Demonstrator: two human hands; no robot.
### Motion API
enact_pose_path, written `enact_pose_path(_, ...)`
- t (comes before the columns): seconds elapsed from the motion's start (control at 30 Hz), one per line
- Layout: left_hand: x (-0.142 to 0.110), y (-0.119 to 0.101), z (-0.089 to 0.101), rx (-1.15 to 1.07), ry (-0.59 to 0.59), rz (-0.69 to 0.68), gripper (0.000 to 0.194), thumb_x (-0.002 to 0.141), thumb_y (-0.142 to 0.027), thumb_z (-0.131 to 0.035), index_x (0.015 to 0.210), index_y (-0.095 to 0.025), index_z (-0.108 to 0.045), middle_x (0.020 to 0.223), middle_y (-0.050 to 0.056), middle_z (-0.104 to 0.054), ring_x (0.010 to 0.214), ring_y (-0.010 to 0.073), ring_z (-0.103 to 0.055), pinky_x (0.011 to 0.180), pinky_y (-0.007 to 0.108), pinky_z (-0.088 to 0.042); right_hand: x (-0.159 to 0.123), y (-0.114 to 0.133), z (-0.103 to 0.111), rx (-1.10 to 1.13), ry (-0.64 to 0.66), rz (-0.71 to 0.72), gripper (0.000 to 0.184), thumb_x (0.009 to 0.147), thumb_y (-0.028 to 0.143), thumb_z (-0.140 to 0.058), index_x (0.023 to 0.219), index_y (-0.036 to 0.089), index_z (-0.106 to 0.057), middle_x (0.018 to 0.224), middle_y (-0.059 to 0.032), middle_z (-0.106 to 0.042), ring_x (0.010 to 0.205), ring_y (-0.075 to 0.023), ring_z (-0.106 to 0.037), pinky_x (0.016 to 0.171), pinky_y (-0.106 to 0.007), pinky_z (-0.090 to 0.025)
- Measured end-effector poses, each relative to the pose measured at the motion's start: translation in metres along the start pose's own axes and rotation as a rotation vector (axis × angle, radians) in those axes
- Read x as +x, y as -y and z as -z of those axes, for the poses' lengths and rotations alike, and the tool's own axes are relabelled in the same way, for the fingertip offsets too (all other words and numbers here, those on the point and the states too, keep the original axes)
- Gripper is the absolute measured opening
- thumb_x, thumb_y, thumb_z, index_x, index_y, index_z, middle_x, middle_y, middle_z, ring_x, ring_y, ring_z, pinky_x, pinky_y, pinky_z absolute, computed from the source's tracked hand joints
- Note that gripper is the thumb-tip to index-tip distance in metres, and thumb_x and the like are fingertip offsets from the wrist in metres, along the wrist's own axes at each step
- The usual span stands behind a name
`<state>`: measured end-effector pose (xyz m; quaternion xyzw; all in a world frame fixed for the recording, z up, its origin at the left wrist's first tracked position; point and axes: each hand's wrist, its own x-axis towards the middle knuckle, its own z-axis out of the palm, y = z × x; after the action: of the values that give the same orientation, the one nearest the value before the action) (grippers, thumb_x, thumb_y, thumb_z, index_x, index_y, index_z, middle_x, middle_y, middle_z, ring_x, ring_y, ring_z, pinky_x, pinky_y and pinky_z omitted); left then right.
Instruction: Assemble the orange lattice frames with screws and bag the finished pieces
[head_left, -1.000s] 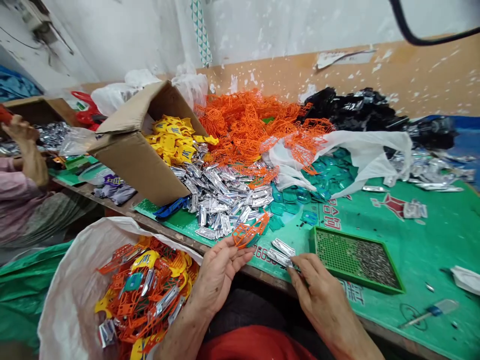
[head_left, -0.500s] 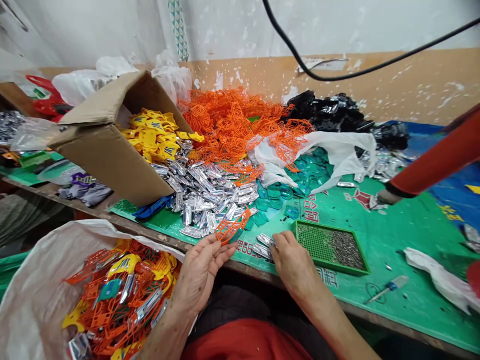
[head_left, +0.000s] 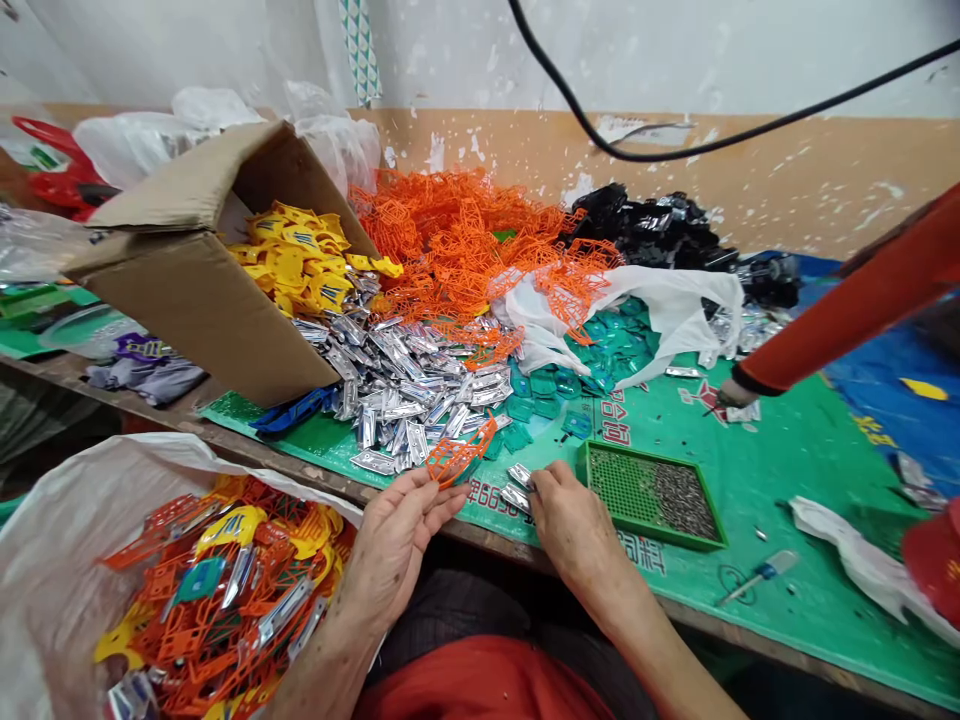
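Note:
Between the thumb and fingers of my left hand (head_left: pixel 401 530) is an orange lattice plastic part (head_left: pixel 461 452), its curved frame tilted upward above the table edge. A teal patch shows at its lower side; whether that piece is attached I cannot tell. My right hand (head_left: pixel 576 525) is closed, fingertips down at a few small silver plastic parts (head_left: pixel 516 490) near the table's front edge. It appears to pinch one, partly hidden by the fingers. A heap of similar silver parts (head_left: pixel 409 380) lies beyond my left hand, with teal translucent pieces (head_left: pixel 577 424) to its right.
Right of my hand sits a green tray (head_left: pixel 652 495) of small screws. A red tool (head_left: pixel 840 310) with a black collar slants in from the right. A screwdriver (head_left: pixel 772 568) lies nearby. Left are a cardboard box (head_left: pixel 199 310) of yellow parts and a white sack (head_left: pixel 52 560) of mixed parts.
The view has shifted slightly. Both hands keep nearly the same pose, the left still holding the orange part, the right still at the silver parts. The red tool's tip appears lower and further left.

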<state>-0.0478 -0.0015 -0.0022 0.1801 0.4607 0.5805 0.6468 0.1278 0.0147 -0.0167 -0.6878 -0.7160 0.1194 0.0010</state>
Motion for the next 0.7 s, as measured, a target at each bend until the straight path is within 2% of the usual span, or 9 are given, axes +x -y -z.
enact_pose_path(0.3, 0.000, 0.003, -0.003, 0.020, 0.017, 0.005, 0.024, 0.059, -0.025, -0.084, 0.074, -0.012, -0.071, 0.081, 0.005, -0.075, 0.077, 0.0194, -0.072, 0.075, 0.027, -0.060, 0.001, -0.005, -0.006, 0.023, -0.041, 0.021, 0.023, 0.093, 0.014, -0.045, 0.088, 0.014, -0.068, 0.096, -0.0094, -0.064, 0.079, -0.0179, -0.066, 0.065, -0.027, -0.042)
enact_pose_path(0.7, -0.001, 0.004, -0.006, 0.061, 0.044, 0.017, 0.023, 0.062, -0.024, -0.082, 0.078, -0.012, -0.071, 0.085, 0.006, -0.075, 0.081, 0.0197, -0.071, 0.077, 0.029, -0.057, -0.004, -0.005, -0.021, 0.013, -0.269, 0.085, 0.018, 0.089, 0.008, -0.049, 0.081, 0.016, -0.063, 0.083, -0.0066, -0.061, 0.064, -0.0160, -0.061, 0.054, -0.026, -0.037)
